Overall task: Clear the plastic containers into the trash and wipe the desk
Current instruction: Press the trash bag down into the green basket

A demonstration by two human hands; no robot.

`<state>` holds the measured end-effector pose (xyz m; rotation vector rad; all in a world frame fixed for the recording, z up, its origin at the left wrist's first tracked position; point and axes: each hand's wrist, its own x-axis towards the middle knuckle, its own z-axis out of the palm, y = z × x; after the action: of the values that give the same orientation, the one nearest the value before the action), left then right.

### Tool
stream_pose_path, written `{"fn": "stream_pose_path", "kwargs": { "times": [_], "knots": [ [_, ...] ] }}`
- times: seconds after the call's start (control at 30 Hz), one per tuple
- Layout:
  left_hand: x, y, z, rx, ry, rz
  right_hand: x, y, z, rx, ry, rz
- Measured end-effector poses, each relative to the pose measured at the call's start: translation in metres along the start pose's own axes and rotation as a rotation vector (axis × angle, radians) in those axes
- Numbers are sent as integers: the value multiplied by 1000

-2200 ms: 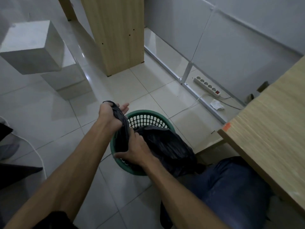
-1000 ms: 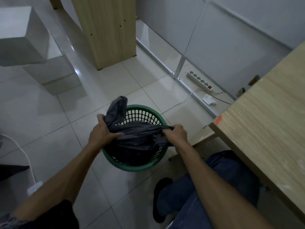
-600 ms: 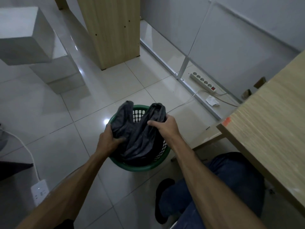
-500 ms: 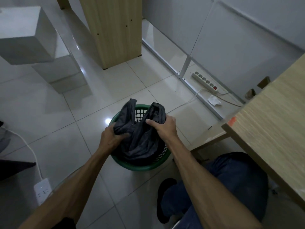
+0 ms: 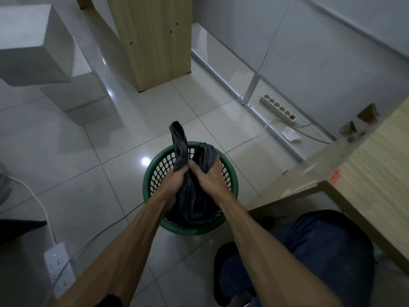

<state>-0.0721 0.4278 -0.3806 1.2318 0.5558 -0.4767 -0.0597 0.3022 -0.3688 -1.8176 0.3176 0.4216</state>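
The step in hand looks like tying off the black trash bag (image 5: 190,196) inside the green basket (image 5: 155,173). To do it well, I judge the two gathered ears should be crossed and pulled snug low down, close to the bag's body, so the mouth closes before any lifting; pulling up too hard could tip the light, perforated basket on the glossy tile floor (image 5: 66,162).

The wooden desk (image 5: 376,185) fills the right edge of the frame, with an orange sticker near its corner (no containers are visible on the part shown, and wiping does not look begun). The basket stands at centre frame on the floor, just left of the desk's corner, round and mesh-walled. The bag sits within it, dark grey-black, thin and crumpled, its lower part slumped against the near wall; what it holds is hidden.

The left hand (image 5: 174,180) is clamped in a fist round one twisted ear, which sticks up above the rim. The right hand (image 5: 208,173) has its fingers curled tight round the other, shorter ear. The two hands touch at the knuckles.
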Motion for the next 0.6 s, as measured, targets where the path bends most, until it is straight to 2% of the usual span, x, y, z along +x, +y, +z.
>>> {"fn": "stream_pose_path", "kwargs": {
  "times": [0.1,0.17,0.23,0.3,0.37,0.47,0.53,0.6],
  "knots": [
    [1,-5,-2,5,-16,-20,3,9,-1,151,79,71],
    [5,-7,-7,91,94,59,8,14,-2,243,176,129],
    [7,-7,-9,196,188,128,11,13,-2,281,188,146],
    [4,-8,-5,330,146,102,9,8,-3,240,163,113],
    [4,-12,0,445,34,37,10,6,-4,191,165,24],
    [7,-13,0,438,-91,-83,12,2,-4,108,255,-71],
    [4,-7,-1,514,-159,-114,13,1,-5,241,328,-39],
    [4,-7,-3,452,-70,-100,13,1,-10,409,383,25]
  ]
}}
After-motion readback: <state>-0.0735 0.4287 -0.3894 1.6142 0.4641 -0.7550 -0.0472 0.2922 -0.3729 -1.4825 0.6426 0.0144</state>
